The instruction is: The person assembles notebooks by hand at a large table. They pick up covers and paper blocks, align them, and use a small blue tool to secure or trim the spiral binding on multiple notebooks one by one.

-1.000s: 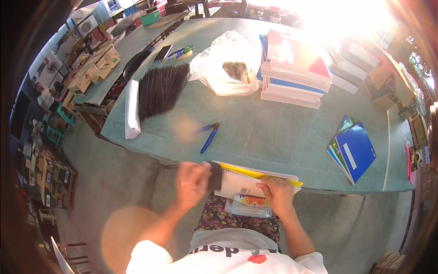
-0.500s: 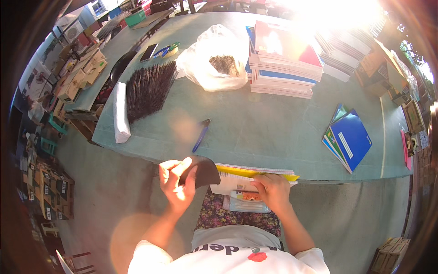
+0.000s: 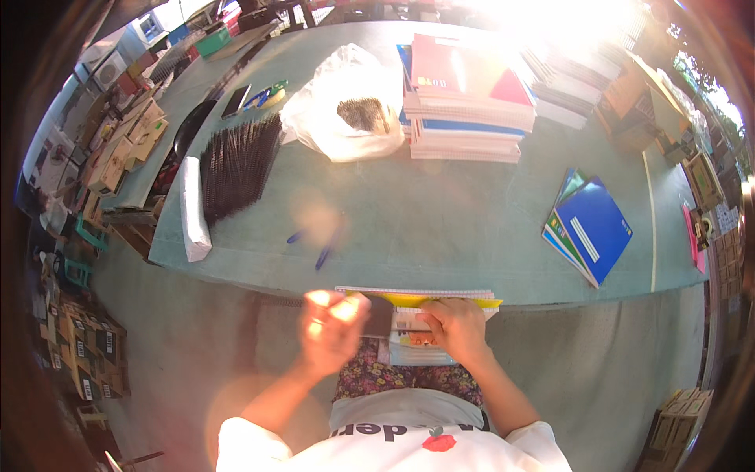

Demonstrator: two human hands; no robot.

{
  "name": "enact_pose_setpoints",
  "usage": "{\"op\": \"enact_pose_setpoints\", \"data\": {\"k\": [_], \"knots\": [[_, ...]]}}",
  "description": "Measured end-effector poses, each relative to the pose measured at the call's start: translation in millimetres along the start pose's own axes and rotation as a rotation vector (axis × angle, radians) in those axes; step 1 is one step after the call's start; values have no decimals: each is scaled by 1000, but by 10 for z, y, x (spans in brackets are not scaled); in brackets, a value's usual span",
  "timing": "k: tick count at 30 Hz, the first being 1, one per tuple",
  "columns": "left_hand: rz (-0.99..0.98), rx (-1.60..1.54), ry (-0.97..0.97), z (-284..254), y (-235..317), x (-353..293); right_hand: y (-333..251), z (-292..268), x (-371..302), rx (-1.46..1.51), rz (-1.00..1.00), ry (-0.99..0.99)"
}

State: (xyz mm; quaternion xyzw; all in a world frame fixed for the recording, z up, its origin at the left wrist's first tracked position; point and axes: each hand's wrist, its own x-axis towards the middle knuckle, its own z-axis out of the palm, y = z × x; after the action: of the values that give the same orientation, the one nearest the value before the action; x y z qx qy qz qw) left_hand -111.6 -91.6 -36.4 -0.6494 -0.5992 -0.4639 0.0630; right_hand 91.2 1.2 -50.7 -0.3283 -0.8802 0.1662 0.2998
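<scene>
The right hand gripped the yellow-edged notebook, partly covering it, while the blurred left hand curled beside a dark sheet, its hold impossible to tell, and beyond it flare veiled a blue-handled tool.

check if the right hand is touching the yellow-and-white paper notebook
Touching: the head view shows the right hand gripping the notebook by its edge.

We have curled our left hand inward. The dark sheet now looks flatter, beside the tabletop's near edge.
</scene>
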Motion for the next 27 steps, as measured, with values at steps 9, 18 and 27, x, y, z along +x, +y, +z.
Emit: {"op": "enact_pose_setpoints", "data": {"k": [9,18,27], "knots": [[-76,-58,176,77,192,310,200,-644,-111,-65,283,-427],[1,-12,-15,259,291,356,524,-341,-636,1194,705,42],[-17,-51,-79,362,380,319,496,-250,-566,1186,811,74]]}}
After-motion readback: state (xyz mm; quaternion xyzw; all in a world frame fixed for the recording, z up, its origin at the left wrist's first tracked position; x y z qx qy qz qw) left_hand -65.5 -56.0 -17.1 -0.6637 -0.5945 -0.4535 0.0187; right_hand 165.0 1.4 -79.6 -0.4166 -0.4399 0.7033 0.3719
